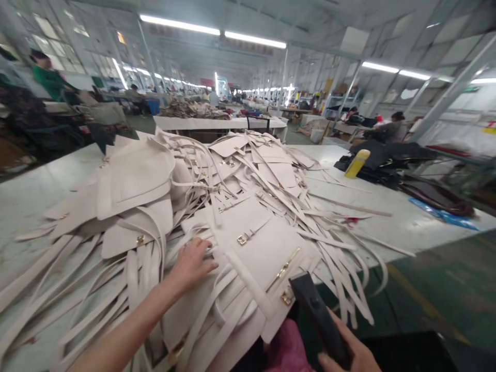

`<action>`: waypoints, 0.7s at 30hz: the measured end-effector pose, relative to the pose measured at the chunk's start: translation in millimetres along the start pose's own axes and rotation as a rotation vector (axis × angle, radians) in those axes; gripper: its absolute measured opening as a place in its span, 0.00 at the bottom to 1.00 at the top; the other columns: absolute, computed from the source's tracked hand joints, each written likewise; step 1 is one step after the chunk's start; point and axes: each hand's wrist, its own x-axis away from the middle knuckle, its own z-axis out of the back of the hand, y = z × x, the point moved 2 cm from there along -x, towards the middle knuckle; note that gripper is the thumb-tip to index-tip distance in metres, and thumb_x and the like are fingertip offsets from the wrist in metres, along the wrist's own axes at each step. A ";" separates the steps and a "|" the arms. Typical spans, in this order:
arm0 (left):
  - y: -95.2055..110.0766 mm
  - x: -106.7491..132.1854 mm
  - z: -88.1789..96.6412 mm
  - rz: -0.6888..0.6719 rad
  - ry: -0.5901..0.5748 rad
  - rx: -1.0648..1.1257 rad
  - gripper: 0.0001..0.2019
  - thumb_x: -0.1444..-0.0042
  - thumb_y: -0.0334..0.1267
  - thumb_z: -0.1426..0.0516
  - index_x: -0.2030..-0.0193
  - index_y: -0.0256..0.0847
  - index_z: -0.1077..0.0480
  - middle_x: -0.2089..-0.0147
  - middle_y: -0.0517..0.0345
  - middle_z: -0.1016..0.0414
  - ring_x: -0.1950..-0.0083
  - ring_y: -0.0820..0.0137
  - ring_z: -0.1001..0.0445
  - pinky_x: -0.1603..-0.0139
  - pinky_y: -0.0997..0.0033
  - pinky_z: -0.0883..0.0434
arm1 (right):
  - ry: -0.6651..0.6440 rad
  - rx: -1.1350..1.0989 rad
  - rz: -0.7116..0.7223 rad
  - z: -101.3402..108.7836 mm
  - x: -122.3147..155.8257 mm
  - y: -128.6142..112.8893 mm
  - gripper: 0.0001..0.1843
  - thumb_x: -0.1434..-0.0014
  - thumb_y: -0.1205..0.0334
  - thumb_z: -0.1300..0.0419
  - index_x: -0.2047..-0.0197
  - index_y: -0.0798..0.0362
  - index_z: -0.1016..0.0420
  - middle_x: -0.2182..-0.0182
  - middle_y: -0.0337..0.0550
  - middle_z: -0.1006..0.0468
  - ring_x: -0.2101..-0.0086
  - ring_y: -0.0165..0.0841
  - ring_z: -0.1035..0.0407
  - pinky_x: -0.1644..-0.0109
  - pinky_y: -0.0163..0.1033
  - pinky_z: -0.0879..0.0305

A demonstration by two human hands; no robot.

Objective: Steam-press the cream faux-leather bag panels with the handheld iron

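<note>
A heap of pale beige leather-like bag pieces (143,170) with long loose straps (337,253) covers the middle of the table. My left hand (196,261) lies on the pile with its fingers apart, beside a flat panel (263,227) that bears a gold buckle (242,239) on a short strap. My right hand (351,346) is wrapped round a black hair clipper (320,307), its wide flat head pointing up and left. That head is close to another gold buckle (287,297) at the panel's near right corner. A gold zip (284,266) shows near it.
On the right of the pale table (406,222) stand a yellow bottle (357,164) and dark folded material (387,163). Behind is another table (194,123) heaped with pieces. A person in green (48,77) is at the far left; others sit farther back.
</note>
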 end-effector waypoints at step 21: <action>11.4 11.4 7.8 0.183 0.318 0.331 0.12 0.48 0.47 0.50 0.64 0.43 0.35 0.67 0.64 0.29 0.65 0.70 0.30 0.64 0.75 0.37 | -0.149 0.006 0.049 -12.5 32.3 -18.4 0.39 0.60 0.65 0.39 0.41 0.48 0.39 0.73 0.39 0.21 0.60 0.48 0.30 0.56 0.43 0.33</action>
